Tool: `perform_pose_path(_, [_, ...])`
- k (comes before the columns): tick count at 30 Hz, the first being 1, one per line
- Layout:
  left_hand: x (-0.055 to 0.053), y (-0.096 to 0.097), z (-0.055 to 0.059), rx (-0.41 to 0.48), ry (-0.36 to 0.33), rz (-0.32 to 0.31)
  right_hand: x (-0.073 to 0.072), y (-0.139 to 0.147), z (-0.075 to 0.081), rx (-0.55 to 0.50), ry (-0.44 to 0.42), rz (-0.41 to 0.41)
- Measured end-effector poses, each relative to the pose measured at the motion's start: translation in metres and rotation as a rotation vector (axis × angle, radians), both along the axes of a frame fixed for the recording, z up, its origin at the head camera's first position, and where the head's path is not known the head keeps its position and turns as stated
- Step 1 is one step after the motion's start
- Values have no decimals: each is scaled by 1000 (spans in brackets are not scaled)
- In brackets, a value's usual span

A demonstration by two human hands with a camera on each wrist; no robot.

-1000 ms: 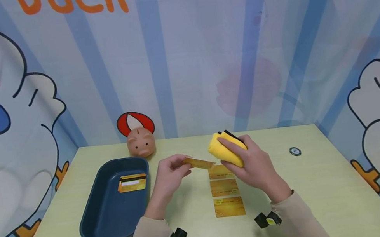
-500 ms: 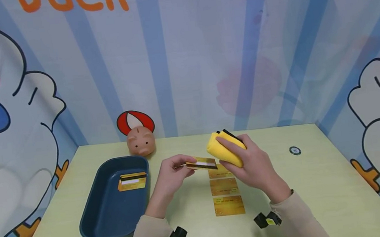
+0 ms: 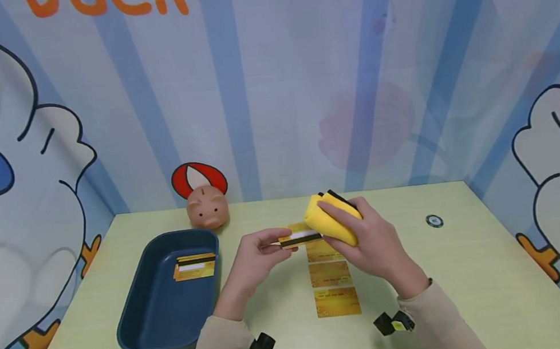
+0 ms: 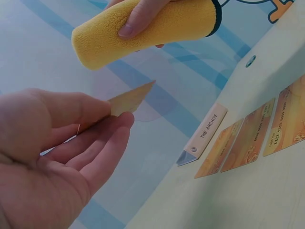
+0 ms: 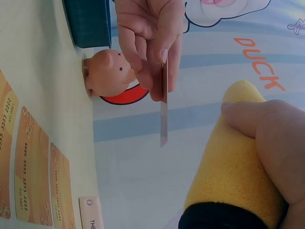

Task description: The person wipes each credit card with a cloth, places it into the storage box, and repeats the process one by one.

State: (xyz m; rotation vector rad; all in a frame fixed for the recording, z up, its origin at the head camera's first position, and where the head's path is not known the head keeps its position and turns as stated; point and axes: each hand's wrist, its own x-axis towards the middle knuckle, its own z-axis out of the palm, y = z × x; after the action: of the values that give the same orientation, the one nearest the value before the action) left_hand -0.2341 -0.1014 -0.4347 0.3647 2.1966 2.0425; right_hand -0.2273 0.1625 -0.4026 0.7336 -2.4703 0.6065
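Observation:
My left hand (image 3: 258, 254) pinches a gold bank card (image 3: 299, 234) between thumb and fingers, its black-stripe side toward the head camera. In my right hand (image 3: 379, 247) is a folded yellow cloth (image 3: 332, 221) with black edging. The cloth overlaps the card's right end in the head view, while both wrist views show a gap between them. Below, three more gold cards lie in a column on the table: a near one (image 3: 337, 302), a middle one (image 3: 330, 275) and a far one (image 3: 322, 252), partly covered by the hands' work.
A dark blue tray (image 3: 165, 326) stands at left with several cards (image 3: 194, 267) inside. Behind it is a pink piggy bank (image 3: 208, 210). A small round disc (image 3: 434, 221) lies at right. A label block reading THE ARCHIVE (image 4: 206, 133) sits beyond the cards.
The held card has turned over, from its gold face to its striped back. My left hand has shifted slightly right, bringing the card closer to the cloth. The right hand has barely moved.

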Motion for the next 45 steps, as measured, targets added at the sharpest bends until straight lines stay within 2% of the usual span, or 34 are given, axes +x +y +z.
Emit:
perform_pose_path(3, [0,-1,-1,-14,-12,-5,0,-1,0,0,1,2])
perform_pose_path(12, [-3,0,1,56,-39,-4,1,-5,-3,23,-28,16])
perform_pose_path(20, [-2,0,2,44,-51,-27,4,-12,-4,15,-37,47])
perform_pose_path(29, [3,13,4,-5,-7,-89,6,-29,-16,71,39,133])
perform_pose_path(36, [6,13,6,-3,11,-66,5,-35,-26,125,114,146])
perform_pose_path(45, [7,13,10,22,11,-42,6,-42,-29,105,162,111])
